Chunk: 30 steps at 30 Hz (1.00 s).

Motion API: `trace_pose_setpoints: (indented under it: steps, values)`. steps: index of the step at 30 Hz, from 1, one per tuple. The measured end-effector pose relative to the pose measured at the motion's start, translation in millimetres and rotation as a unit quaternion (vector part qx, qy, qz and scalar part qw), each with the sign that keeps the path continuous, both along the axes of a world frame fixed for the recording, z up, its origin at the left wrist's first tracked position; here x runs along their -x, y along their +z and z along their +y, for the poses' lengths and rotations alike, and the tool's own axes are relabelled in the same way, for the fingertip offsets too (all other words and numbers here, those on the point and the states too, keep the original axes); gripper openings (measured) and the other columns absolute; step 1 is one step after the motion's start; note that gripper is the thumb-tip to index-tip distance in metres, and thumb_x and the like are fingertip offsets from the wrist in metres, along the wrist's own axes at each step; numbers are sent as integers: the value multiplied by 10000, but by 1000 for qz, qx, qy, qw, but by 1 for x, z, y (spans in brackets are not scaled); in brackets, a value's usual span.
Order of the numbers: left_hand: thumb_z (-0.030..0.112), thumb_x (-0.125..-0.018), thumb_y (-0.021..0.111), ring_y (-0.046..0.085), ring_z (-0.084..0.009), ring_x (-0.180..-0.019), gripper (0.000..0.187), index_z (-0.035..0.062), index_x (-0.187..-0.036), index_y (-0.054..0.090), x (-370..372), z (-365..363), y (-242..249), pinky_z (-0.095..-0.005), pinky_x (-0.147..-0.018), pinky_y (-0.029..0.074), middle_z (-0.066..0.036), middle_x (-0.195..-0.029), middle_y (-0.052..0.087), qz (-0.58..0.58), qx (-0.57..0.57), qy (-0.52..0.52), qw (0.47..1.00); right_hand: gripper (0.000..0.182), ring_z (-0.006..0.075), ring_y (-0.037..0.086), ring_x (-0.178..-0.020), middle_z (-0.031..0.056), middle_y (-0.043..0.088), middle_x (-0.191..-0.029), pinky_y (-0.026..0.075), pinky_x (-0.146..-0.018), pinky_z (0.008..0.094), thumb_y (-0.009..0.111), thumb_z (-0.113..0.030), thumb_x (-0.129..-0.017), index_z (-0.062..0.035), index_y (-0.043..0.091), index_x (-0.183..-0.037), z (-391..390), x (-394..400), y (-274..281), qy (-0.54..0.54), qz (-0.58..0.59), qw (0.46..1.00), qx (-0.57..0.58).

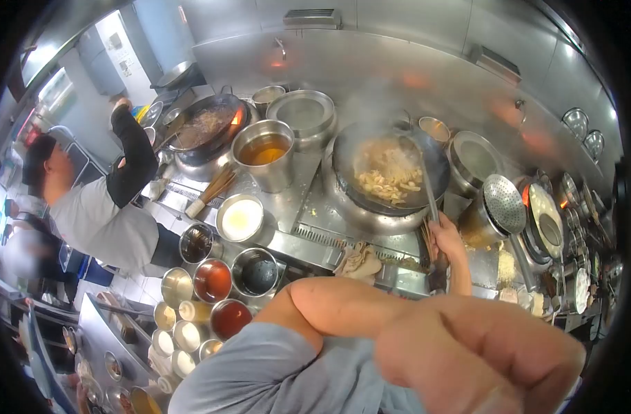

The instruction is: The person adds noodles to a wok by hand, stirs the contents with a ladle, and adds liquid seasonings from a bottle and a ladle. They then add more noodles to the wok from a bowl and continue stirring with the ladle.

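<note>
A long metal utensil (427, 183) reaches into a dark wok (342, 181); the fingers of my right hand (448, 238) are wrapped round its handle. Pale sliced food (384, 181) lies in the wok under rising steam. The utensil's head is hidden among food and steam. My left arm (353, 303) crosses the lower middle of the view, and its hand is hidden behind my other arm. A crumpled cloth (358, 263) lies on the stove's front edge, left of my right hand.
At the left, a co-worker (105, 221) reaches toward a second wok (205, 127) with flame beside it. Between the woks stands a pot of amber liquid (266, 152). Sauce containers (212, 279) cluster lower left. A perforated strainer (504, 203) rests over a pot at right.
</note>
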<state>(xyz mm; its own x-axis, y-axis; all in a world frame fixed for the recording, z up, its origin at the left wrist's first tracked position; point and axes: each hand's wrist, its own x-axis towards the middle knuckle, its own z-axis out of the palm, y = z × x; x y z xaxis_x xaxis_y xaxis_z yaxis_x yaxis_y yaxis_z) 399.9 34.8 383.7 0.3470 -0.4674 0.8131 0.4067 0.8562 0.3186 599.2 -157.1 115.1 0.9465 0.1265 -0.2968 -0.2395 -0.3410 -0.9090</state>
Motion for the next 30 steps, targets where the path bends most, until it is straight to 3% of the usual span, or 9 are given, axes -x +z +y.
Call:
trace_pose_setpoints:
  steps: [6,9,14,15,17,23,24,26,30]
  values:
    - [261,-928,570,590,-179,-664,252,14,-882,589,-65,-3,-90,-336,-646,472,-95,-758,617,-281,-278,251,884,432,212,557,-444,132,596,-636,437,-424,372,498,-186,-867,24,470,-1243,10,-77,-66,23,-22,997,72]
    - [154,-882,580,614,-332,-863,128,62,-971,581,-96,-21,-228,-413,-740,486,-141,-911,644,-339,-591,420,600,507,269,610,-541,199,631,-782,483,-519,415,476,-115,-834,5,428,-1324,37,-69,-35,85,-41,978,187]
    - [112,-876,563,555,-400,-975,135,37,-988,574,-154,47,-334,-466,-852,451,-193,-1026,604,-234,-554,687,408,585,295,611,-542,225,660,-894,501,-532,404,475,-147,-854,-102,355,-1424,15,-71,-35,187,-240,850,430]
    - [103,-881,557,555,-401,-972,134,31,-993,571,-173,59,-333,-468,-851,452,-199,-1029,601,-203,-516,742,376,589,284,608,-536,211,667,-927,500,-523,395,502,-203,-874,-97,353,-1434,24,-30,2,151,-174,898,374]
    - [115,-896,540,551,-406,-976,132,23,-988,561,-194,62,-328,-491,-846,434,-222,-1011,599,-198,-529,739,368,572,259,604,-524,197,667,-925,496,-521,393,518,-247,-894,-89,375,-1426,33,12,43,120,-21,958,259]
    - [263,-939,503,592,-408,-904,223,53,-985,562,-250,59,-349,-499,-839,439,-221,-904,655,-283,-685,597,308,546,220,583,-483,160,644,-789,473,-480,383,533,-255,-906,-130,405,-1422,25,31,53,88,-25,960,263]
    - [260,-935,509,596,-411,-904,213,62,-991,564,-256,62,-352,-501,-834,443,-218,-910,657,-272,-702,575,320,570,135,475,-379,51,526,-554,387,-354,302,527,-232,-924,-156,352,-1462,14,38,53,98,-39,969,221]
    - [263,-922,525,613,-428,-886,200,90,-1015,567,-268,65,-366,-517,-798,460,-211,-898,665,-263,-678,584,361,569,122,468,-379,38,514,-556,380,-352,287,530,-221,-928,-159,350,-1464,-8,67,86,122,-33,967,222]
    - [255,-908,542,618,-432,-868,203,85,-1016,566,-277,62,-377,-518,-781,468,-205,-867,668,-303,-702,574,294,563,114,462,-380,32,494,-562,385,-357,286,542,-198,-920,-134,366,-1452,-44,108,128,137,95,967,195]
